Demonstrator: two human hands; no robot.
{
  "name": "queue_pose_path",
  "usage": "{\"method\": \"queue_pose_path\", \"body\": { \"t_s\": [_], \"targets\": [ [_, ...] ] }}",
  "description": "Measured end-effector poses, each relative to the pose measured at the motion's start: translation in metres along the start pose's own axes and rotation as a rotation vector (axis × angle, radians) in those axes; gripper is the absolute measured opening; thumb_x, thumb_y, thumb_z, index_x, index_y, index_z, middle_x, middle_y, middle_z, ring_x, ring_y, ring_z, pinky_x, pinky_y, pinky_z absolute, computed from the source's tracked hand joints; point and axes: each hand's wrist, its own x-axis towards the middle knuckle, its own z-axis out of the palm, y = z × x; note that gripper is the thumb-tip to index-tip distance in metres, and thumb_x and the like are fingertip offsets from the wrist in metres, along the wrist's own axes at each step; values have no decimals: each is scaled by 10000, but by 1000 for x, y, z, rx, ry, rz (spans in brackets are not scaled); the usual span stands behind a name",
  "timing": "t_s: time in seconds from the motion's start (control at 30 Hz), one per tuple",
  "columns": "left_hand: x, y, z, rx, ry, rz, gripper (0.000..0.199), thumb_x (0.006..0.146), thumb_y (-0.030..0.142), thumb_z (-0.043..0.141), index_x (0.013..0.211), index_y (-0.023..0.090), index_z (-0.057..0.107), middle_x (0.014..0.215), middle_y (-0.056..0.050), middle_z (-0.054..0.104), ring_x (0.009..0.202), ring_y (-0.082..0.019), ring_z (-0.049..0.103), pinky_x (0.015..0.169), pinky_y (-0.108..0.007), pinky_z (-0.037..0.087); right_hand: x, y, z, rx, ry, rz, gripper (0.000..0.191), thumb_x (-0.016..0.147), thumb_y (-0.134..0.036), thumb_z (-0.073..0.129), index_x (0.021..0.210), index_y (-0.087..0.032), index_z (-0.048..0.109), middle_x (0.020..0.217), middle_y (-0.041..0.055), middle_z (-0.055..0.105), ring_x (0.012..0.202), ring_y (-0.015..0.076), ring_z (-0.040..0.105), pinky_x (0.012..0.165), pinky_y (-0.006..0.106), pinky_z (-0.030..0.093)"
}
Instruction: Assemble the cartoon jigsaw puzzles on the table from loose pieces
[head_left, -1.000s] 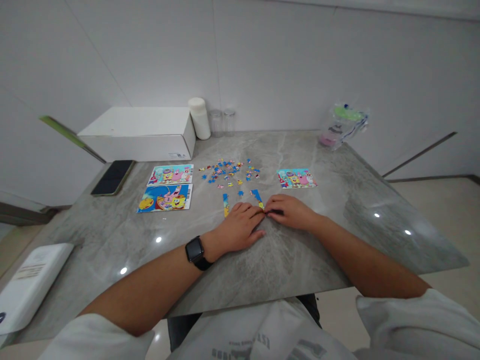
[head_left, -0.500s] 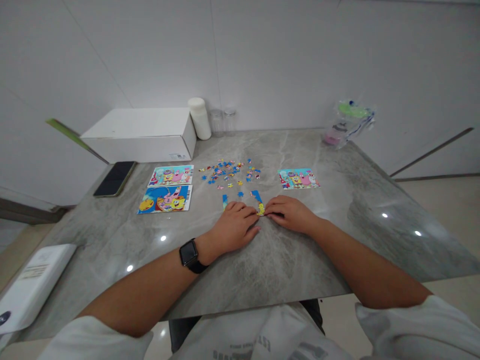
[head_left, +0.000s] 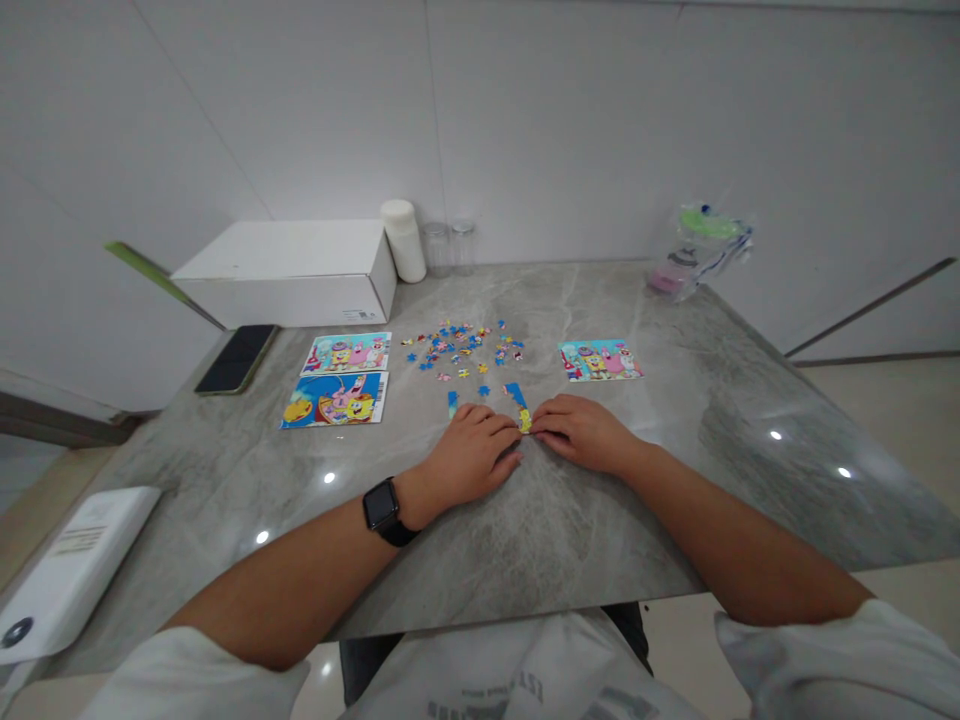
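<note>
A joined strip of jigsaw puzzle pieces (head_left: pixel 517 398), blue at its far end and yellow at the near end, lies between my hands. My left hand (head_left: pixel 474 455) rests low on the table with its fingers stretched out, their tips at the strip's yellow end. It covers part of the puzzle. A short blue puzzle section (head_left: pixel 452 400) shows beyond its knuckles. From the other side, my right hand (head_left: pixel 583 430) pinches at the yellow corner with thumb and fingertips together. One loose blue piece (head_left: pixel 484 391) lies just beyond, and a scatter of small pieces (head_left: pixel 454 347) spreads farther back.
Two cartoon picture cards (head_left: pixel 349 352) lie at left, one before the other; another picture card (head_left: pixel 601 361) is at right. A phone (head_left: pixel 237 359), white box (head_left: pixel 289 275), white bottle (head_left: pixel 404 242), glass jars (head_left: pixel 436 248) and bagged cup (head_left: pixel 694 255) stand around the table's edges.
The whole view has shifted slightly. Both hands stay at the yellow end of the strip, with almost no movement against the table.
</note>
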Motion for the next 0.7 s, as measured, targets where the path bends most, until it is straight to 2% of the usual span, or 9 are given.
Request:
{"method": "queue_pose_path", "body": {
  "t_s": [0.23, 0.43, 0.57, 0.7],
  "targets": [
    [1, -3, -3, -90, 48, -86, 251, 1036, 373, 567, 1175, 227, 717, 1112, -69, 781, 1099, -266, 640, 1021, -477, 437, -2, 3, 1, 44, 24, 5, 208, 1004, -208, 607, 1077, -255, 796, 1062, 69, 793, 983, 222, 716, 906, 373, 554],
    [1, -8, -2, -154, 120, -123, 248, 1029, 362, 580, 1192, 241, 724, 1165, -54, 790, 1097, -261, 669, 1008, -467, 459, -3, 8, 3, 69, 73, 14, 216, 985, -185, 613, 1067, -266, 796, 1059, 65, 794, 1003, 220, 714, 916, 378, 559],
    [3, -18, -8, -201, 232, -188, 280, 1027, 304, 550, 1253, 244, 703, 1232, -59, 774, 1142, -259, 681, 1049, -477, 478, -2, 12, 4, 41, 68, 24, 211, 993, -194, 606, 1062, -261, 793, 1059, 67, 794, 1008, 220, 716, 918, 378, 558],
    [8, -31, -28, -265, 365, -263, 290, 994, 225, 524, 1233, 212, 689, 1220, -71, 762, 1030, -219, 696, 1015, -433, 525, -2, 14, 7, 33, 43, 2, 206, 995, -198, 606, 1088, -251, 782, 1080, 66, 797, 1016, 223, 716, 932, 385, 556]
  ]
}}
